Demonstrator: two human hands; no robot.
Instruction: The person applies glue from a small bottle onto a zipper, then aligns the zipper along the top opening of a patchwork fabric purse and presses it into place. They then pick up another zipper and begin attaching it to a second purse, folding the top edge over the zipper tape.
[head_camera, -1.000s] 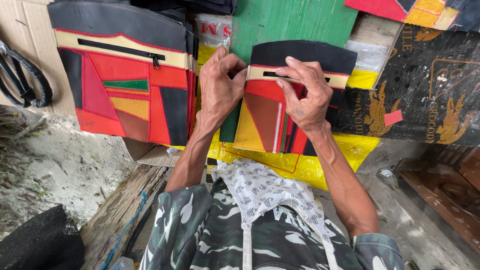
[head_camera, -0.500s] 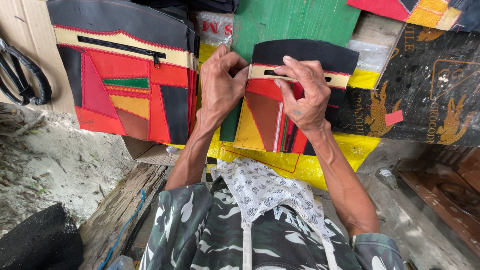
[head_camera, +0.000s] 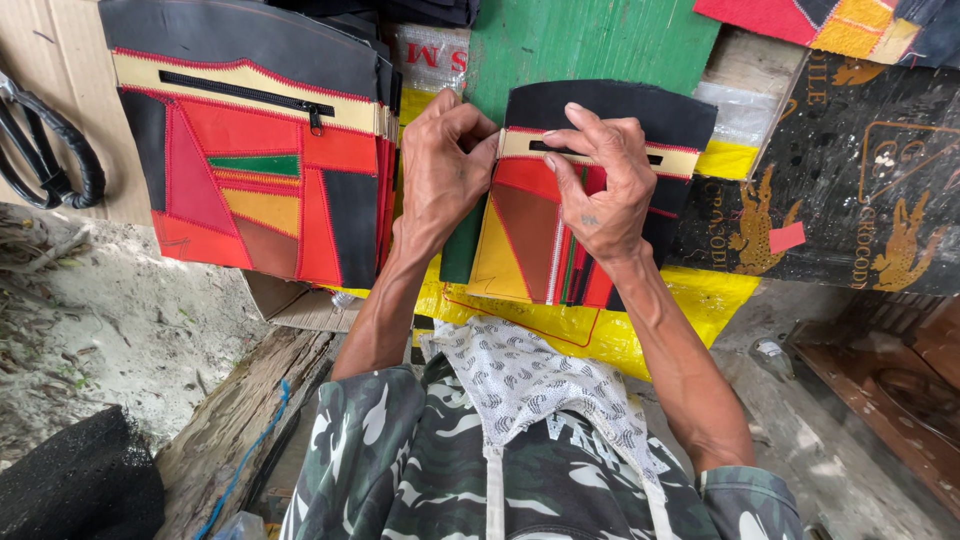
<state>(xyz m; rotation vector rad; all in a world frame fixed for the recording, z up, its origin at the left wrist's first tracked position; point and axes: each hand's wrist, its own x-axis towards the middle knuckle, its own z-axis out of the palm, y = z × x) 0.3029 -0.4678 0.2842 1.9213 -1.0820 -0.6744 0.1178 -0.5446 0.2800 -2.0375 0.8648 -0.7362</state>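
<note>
A patchwork bag panel (head_camera: 540, 250) in black, red, yellow and brown, with a cream zipper strip near its top, lies on a green board. My left hand (head_camera: 440, 170) pinches the panel's left top edge at the end of the zipper strip. My right hand (head_camera: 600, 185) rests on the panel with fingers curled over the zipper slot, pressing it down. Both forearms reach up from my lap.
A stack of finished patchwork panels (head_camera: 260, 160) lies at the left. A yellow sheet (head_camera: 700, 300) lies under the work. A black printed sheet (head_camera: 860, 200) is at the right. A white patterned cloth (head_camera: 530, 380) rests on my camouflage trousers. Black straps (head_camera: 50, 150) hang far left.
</note>
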